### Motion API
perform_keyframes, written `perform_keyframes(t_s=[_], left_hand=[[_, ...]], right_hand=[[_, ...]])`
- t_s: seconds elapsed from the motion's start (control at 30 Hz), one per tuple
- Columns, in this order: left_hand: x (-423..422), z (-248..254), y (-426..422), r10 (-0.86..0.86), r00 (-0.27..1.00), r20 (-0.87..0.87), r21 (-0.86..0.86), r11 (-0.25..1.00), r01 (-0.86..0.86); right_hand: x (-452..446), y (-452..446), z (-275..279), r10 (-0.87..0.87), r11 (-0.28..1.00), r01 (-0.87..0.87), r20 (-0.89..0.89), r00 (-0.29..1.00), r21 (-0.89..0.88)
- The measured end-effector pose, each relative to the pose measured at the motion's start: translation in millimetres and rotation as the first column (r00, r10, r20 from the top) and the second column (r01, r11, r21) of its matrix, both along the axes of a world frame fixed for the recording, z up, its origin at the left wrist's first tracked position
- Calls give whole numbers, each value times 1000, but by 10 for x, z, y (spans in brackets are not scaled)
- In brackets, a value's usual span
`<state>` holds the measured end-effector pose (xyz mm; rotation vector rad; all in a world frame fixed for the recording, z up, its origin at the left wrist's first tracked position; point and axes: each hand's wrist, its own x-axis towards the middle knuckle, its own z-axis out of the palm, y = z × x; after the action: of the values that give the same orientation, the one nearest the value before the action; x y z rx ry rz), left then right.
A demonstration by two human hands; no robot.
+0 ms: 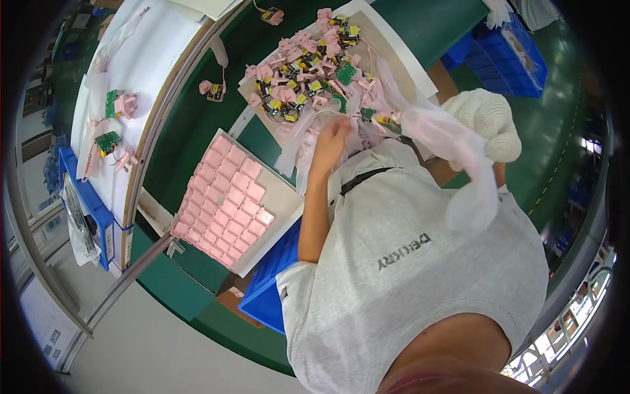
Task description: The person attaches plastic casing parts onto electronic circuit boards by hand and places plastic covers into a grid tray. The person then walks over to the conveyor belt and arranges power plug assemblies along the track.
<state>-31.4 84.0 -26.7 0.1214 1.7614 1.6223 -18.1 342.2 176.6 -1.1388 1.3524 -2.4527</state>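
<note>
My bare left hand (333, 139) is closed, its fingertips at a pink cable in translucent plastic wrap (305, 148) near my waist. My right hand (484, 125) wears a white knitted glove and is curled closed off to the right; what it grips, if anything, is hidden. Between the hands, a small circuit board with a yellow part (386, 122) joins a plastic-wrapped pink cable (440, 131), whose wrapping drapes in front of my right wrist and shirt. Just beyond my left hand lies a heap of pink plug pieces with green boards (308, 69), on a cardboard-lined tray (400, 59).
Pink plastic housings (223, 200) fill rows on a board at the left. More wired plug parts (121, 105) lie on a white shelf (141, 39). Single plug units (213, 90) rest on the green table (174, 118). Blue bins (502, 56) stand at the far right.
</note>
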Motion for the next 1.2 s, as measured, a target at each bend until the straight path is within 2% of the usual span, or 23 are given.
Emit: perform_keyframes(t_s=[0.03, 0.07, 0.1, 0.13, 0.17, 0.23, 0.27, 0.33, 0.37, 0.4, 0.43, 0.5, 0.53, 0.6, 0.63, 0.67, 0.73, 0.77, 0.87, 1.0, 1.07, 1.17, 1.2], left_hand=[[66, 143, -73, 6, 1000, 3, -6, 1000, -6], [109, 262, -127, -57, 978, 200, 157, 987, 25], [113, 346, -149, -146, 916, 373, 322, 946, 20], [92, 392, -130, -137, 918, 372, 320, 947, 12], [69, 417, -85, -50, 901, 432, 427, 891, -155], [-17, 464, -7, 87, 823, 562, 578, 670, -466], [-65, 503, 3, 100, 823, 559, 578, 665, -473], [-182, 593, -6, 219, 743, 633, 595, 476, -648], [-234, 607, -31, 271, 692, 669, 594, 365, -717], [-278, 591, -73, 295, 688, 664, 594, 352, -724], [-338, 569, -129, 322, 680, 658, 607, 308, -733], [-393, 537, -294, 379, 660, 649, 631, 216, -745], [-382, 533, -374, 403, 653, 642, 635, 197, -747], [-343, 526, -515, 487, 672, 558, 665, 222, -713], [-312, 527, -581, 528, 676, 515, 675, 237, -699], [-268, 579, -633, 551, 660, 511, 676, 217, -704], [-142, 704, -716, 532, 753, 388, 661, 409, -629], [-85, 735, -742, 506, 796, 331, 639, 501, -584], [88, 623, -704, 547, 799, 252, 573, 581, -578], [294, 370, -533, 604, 788, 118, 393, 700, -596], [341, 388, -528, 644, 762, 68, 308, 713, -630], [409, 455, -628, 495, 849, -186, 105, 869, -484], [454, 446, -670, 519, 835, -182, 96, 855, -510]], right_hand=[[35, -89, 108, -68, 997, 66, 48, 997, 42], [121, -145, 89, -61, 998, 59, 49, 997, 38], [245, -193, 16, -92, 995, 79, 279, 956, 58], [390, -237, -91, -122, 992, 92, 493, 861, 84], [515, -282, -195, -148, 989, 96, 679, 719, 113], [596, -351, -304, -193, 981, 78, 924, 330, 177], [556, -354, -314, -186, 983, 66, 923, 336, 174], [335, -400, -241, -6, 967, -187, 751, 660, 172], [190, -440, -184, 121, 930, -308, 625, 771, 200], [41, -496, -130, 267, 875, -419, 481, 835, 242], [-111, -567, -80, 421, 804, -513, 321, 848, 302], [-318, -729, -35, 701, 636, -622, -4, 713, 457], [-328, -706, -96, 722, 619, -638, -13, 692, 458], [-298, -601, -328, 444, 442, -432, 227, 867, 786], [-293, -672, -425, 471, 431, -441, 221, 854, 787], [-262, -754, -510, 395, 306, -306, 172, 902, 902], [-209, -897, -639, 261, 10, -15, 12, 965, 1000], [-219, -963, -668, 281, 12, -17, 13, 960, 1000], [-255, -1184, -696, -101, 426, 257, -237, 966, 867], [-344, -1474, -671, -153, 472, 392, -364, 919, 790], [-344, -1498, -787, -63, 481, 333, -347, 936, 811], [-308, -1551, -1010, 115, 486, 211, -301, 947, 848], [-274, -1573, -1046, 100, 496, 182, -264, 959, 849]])
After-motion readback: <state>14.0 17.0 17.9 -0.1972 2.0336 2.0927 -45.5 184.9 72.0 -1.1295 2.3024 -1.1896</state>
